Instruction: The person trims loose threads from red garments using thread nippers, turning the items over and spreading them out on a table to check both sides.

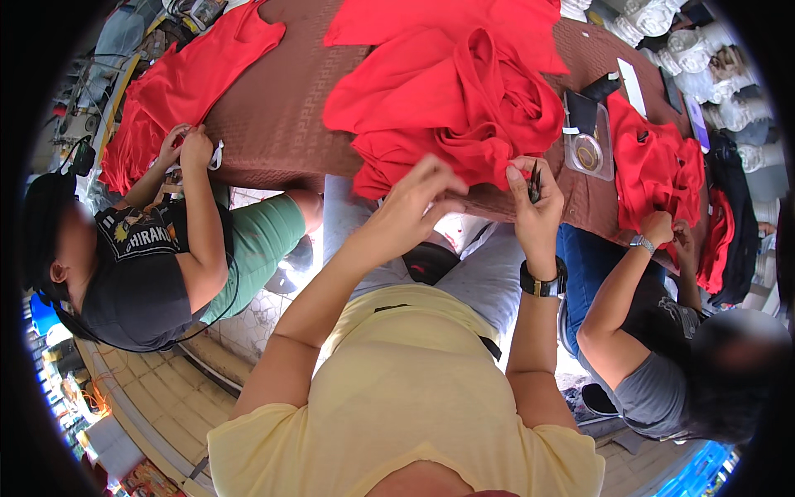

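Observation:
A heap of red cloth garments [447, 99] lies bunched on the brown-covered table [298, 99] in front of me. My right hand [538, 207] is closed at the heap's near right edge, with a fold of the red cloth pinched at its thumb and fingertips. Small dark thread snips [535, 184] are held in the same hand, their pointed blades showing between the fingers. My left hand [418, 203] hovers at the heap's near edge, slightly blurred. Its fingers are bent and apart from the thumb, and nothing shows between them.
On my left, a person [141, 273] handles a red garment [195, 83]. Another person [638, 356] on my right works on red cloth [658, 170]. A clear plastic tray [600, 124] holding a tape roll [586, 154] sits right of the heap. White bundles [687, 50] line the far right.

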### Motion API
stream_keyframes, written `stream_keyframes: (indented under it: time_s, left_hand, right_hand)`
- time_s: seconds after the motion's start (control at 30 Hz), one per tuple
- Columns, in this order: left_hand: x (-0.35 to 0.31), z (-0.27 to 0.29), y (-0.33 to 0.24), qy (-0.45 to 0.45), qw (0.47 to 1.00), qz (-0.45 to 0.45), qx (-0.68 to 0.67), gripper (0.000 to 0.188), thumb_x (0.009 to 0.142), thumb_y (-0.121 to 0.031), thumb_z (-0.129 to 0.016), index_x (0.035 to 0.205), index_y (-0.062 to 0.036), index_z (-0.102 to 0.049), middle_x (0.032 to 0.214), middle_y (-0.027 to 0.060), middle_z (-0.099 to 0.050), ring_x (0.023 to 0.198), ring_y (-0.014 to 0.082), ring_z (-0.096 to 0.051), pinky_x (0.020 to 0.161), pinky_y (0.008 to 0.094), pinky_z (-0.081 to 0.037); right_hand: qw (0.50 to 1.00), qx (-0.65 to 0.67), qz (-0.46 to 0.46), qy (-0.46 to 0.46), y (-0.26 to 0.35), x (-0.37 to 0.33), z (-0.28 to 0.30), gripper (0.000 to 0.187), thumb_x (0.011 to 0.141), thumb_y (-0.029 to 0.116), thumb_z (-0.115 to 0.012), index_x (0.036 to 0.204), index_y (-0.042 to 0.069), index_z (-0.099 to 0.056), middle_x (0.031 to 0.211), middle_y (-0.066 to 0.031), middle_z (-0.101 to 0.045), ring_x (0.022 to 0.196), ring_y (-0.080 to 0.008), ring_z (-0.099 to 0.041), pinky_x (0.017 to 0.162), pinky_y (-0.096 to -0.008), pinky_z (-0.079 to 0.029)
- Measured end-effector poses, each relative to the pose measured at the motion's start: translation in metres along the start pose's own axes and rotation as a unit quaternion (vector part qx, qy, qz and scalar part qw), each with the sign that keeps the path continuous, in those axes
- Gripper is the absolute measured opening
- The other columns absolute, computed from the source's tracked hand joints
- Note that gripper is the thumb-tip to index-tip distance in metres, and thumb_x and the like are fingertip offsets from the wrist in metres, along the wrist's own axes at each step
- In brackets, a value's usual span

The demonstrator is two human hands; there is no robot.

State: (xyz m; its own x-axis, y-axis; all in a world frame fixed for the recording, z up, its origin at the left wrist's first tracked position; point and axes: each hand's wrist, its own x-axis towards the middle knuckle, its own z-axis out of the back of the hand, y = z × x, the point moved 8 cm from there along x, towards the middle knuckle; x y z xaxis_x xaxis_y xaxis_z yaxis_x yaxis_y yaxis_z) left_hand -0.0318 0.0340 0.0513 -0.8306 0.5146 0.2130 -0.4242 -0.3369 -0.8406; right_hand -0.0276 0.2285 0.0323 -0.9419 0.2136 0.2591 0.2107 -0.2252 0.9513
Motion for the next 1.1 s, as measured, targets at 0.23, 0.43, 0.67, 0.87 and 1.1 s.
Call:
stream_keyframes:
  time_s: [0.23, 0.43, 0.67, 0.87, 1.1]
  left_hand:
    - [0.048, 0.007, -0.046, -0.118, 0.967, -0.198, 0.112, 0.023, 0.082, 0.009, -0.068, 0.102, -0.0029, -0.068, 0.104, 0.0103, -0.058, 0.094, 0.0286, -0.06, 0.075, 0.038, -0.052]
    - [0.06, -0.002, -0.022, -0.077, 0.987, -0.142, 0.0, 0.012, 0.084, 0.009, -0.066, 0.092, -0.0004, -0.065, 0.09, 0.0093, -0.06, 0.082, 0.0242, -0.06, 0.072, 0.0343, -0.051]
    - [0.041, -0.013, 0.025, -0.057, 0.969, 0.071, -0.23, 0.006, 0.1, -0.005, -0.06, 0.097, -0.0005, -0.058, 0.09, 0.0032, -0.062, 0.084, 0.0094, -0.059, 0.073, 0.0252, -0.048]
    - [0.032, -0.016, 0.036, -0.113, 0.939, 0.097, -0.309, 0.008, 0.103, -0.007, -0.057, 0.099, -0.0011, -0.058, 0.095, 0.0044, -0.063, 0.087, 0.0096, -0.059, 0.08, 0.0258, -0.051]
    - [0.025, -0.021, 0.036, -0.115, 0.946, 0.098, -0.287, 0.009, 0.103, -0.01, -0.058, 0.099, -0.0009, -0.059, 0.096, 0.0041, -0.063, 0.09, 0.0101, -0.059, 0.085, 0.0278, -0.052]
  right_hand:
    - [0.981, -0.138, 0.134, 0.009, 0.046, -0.004, -0.003, 0.014, 0.088, -0.008, -0.063, 0.1, -0.002, -0.062, 0.095, -0.0131, -0.062, 0.081, -0.0242, -0.061, 0.075, -0.0299, -0.048]
    - [0.979, -0.147, 0.14, 0.0, 0.044, -0.007, -0.001, 0.019, 0.086, -0.012, -0.063, 0.101, -0.002, -0.061, 0.094, -0.0129, -0.061, 0.082, -0.0241, -0.062, 0.072, -0.0309, -0.049]
    - [0.982, -0.133, 0.132, -0.002, 0.041, -0.008, 0.0, 0.014, 0.088, -0.009, -0.065, 0.1, -0.001, -0.062, 0.094, -0.0122, -0.061, 0.082, -0.0233, -0.061, 0.073, -0.0309, -0.048]
    - [0.982, -0.143, 0.108, -0.063, 0.058, -0.017, -0.004, 0.009, 0.095, 0.001, -0.063, 0.103, -0.002, -0.063, 0.091, -0.0112, -0.06, 0.079, -0.0223, -0.059, 0.072, -0.0322, -0.048]
    - [0.941, 0.188, -0.268, 0.083, 0.013, -0.056, -0.051, 0.042, 0.11, 0.037, -0.038, 0.095, 0.003, -0.058, 0.063, 0.0017, -0.038, 0.051, -0.007, -0.034, 0.047, -0.0254, -0.026]
